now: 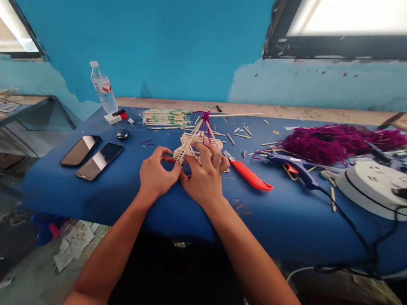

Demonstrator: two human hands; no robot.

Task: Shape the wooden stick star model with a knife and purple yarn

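Stick frame (189, 142) has 2 hands (160, 173) on it, 2 phones (99, 161) leftward.

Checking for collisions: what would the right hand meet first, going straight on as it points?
Probably the wooden stick frame, which the right hand seems to be touching; exact depth is unclear.

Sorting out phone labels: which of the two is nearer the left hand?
The right-hand phone in the picture: it lies between the left hand and the other phone, which is farther out.
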